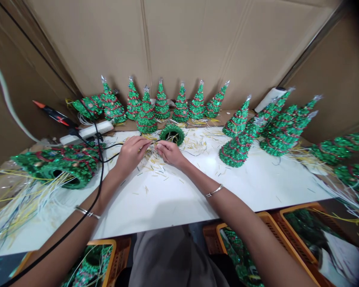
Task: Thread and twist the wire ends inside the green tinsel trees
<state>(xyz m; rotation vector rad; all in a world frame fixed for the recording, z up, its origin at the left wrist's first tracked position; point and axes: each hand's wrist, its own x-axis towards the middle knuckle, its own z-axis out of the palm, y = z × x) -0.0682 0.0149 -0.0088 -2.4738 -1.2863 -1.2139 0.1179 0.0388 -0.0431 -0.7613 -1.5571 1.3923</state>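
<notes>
My left hand (132, 152) and my right hand (170, 152) meet over the white tabletop (173, 203), fingertips almost touching. Both are closed in a pinch on thin wires, whose ends are too small to make out clearly. Just behind them lies a small green tinsel Christmas tree (164, 133), its hollow round base facing me. Short yellow, white and dark wire clippings (155, 169) are scattered under and around the fingers.
Several tinsel trees (181, 105) stand along the back, with more trees (236, 147) at right. At left lie a larger tree (74, 159) trailing wires, a power strip (89, 132) and a black-and-orange tool (55, 115). A black cable (101, 175) crosses my left arm. Orange crates (287, 235) sit below.
</notes>
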